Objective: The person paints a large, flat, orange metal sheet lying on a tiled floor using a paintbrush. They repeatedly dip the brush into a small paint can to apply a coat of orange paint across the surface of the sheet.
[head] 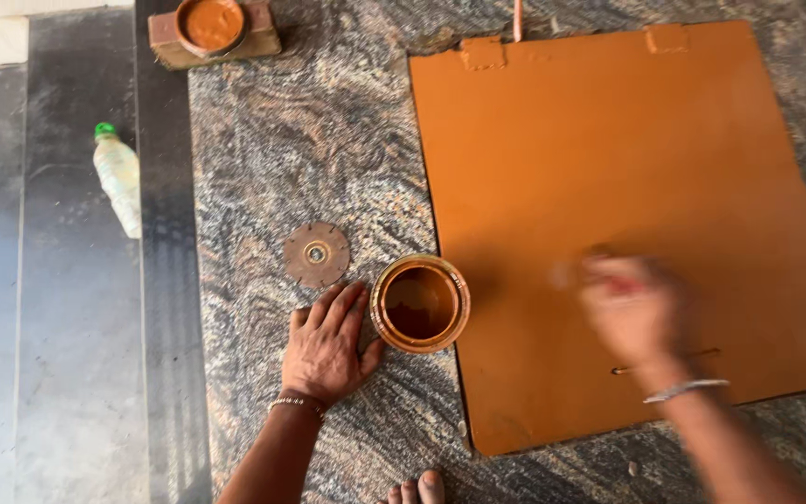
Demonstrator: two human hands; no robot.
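Paint tin (420, 303), open w/ brown paint inside, stands on granite floor (328, 140) just right of left hand (326, 345), which lies flat w/ fingers spread beside it, while blurred right hand (632, 308) is over orange panel (627, 215) further right, grip cannot be told.

- The left hand (326, 347) lay flat on the granite surface (310, 159), touching the open paint tin (420, 303).
- The right hand (634, 308), motion-blurred, was over the orange panel (608, 159).
- A toothed disc (316, 254) lay near the tin.
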